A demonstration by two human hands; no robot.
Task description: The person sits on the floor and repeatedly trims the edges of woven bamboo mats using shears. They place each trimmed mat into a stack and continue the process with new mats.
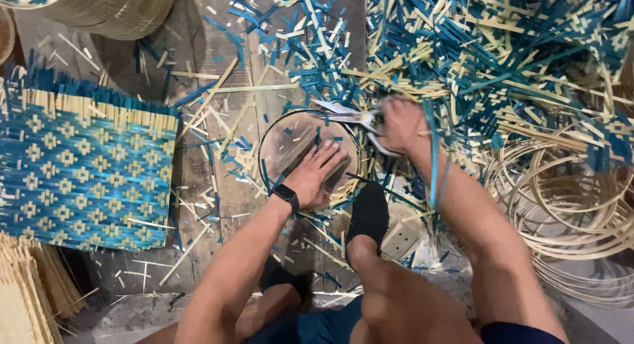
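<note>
Scissors [356, 119] sit in the right hand [401, 124], its grip closed around the handles, blades pointing left over the far rim of a round woven tray [277, 142]. The left hand [316, 172] lies flat and open on the tray's middle — holding nothing, pressing down. Left of it lies a blue-and-cream woven mat [79, 179]; right of the scissors, bamboo hoops [568, 205] — beyond them, cut strips [489, 53].
</note>
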